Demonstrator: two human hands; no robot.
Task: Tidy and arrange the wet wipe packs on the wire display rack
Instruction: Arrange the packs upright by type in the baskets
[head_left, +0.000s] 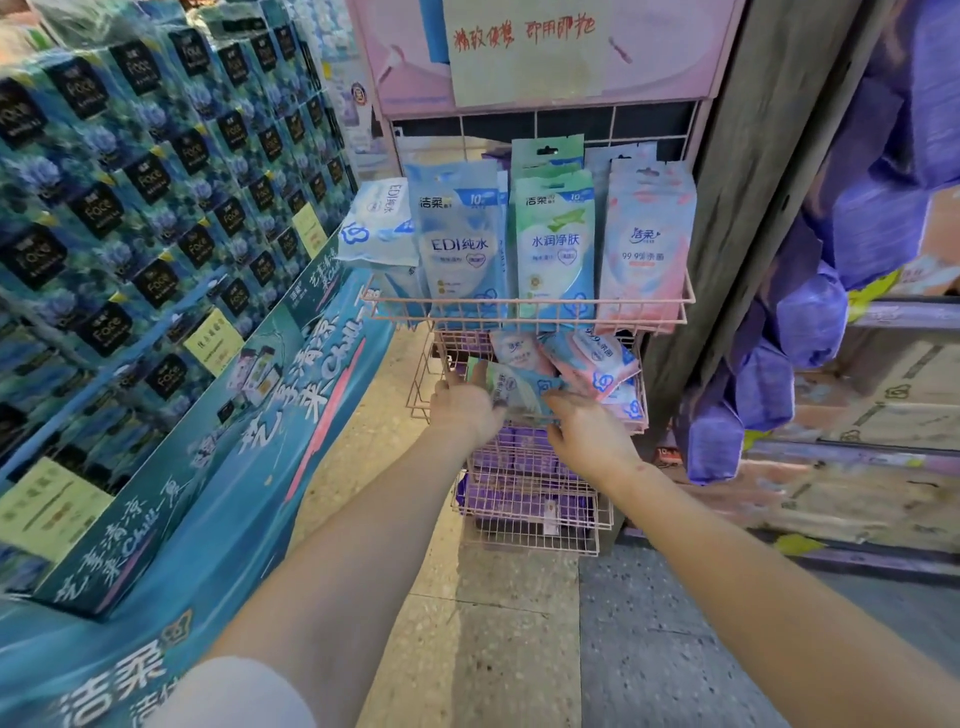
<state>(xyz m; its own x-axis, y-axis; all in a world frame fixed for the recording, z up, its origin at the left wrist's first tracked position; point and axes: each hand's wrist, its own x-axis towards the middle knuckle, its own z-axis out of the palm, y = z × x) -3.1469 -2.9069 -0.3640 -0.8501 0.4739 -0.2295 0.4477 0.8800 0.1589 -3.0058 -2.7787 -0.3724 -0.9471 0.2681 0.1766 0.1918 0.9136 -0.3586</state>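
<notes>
Left hand (465, 402) and right hand (592, 431) hold one pack (519, 389) by its ends at the middle basket (425, 371). Judged light, soft, slick-filmed: grip the sealed edges.

Shop aisle, even indoor light. Floor (498, 623): speckled stone, beige strip centre, grey slab (675, 649) to the right. Left: tall stack of teal boxes (130, 182) w/ black labels, yellow tags (213, 340) stuck on front; teal plinth (218, 493) w/ white script below. Right: grey pillar (769, 182), purple bundles (810, 312) just beside it, cartons (857, 493) low, far right.
</notes>
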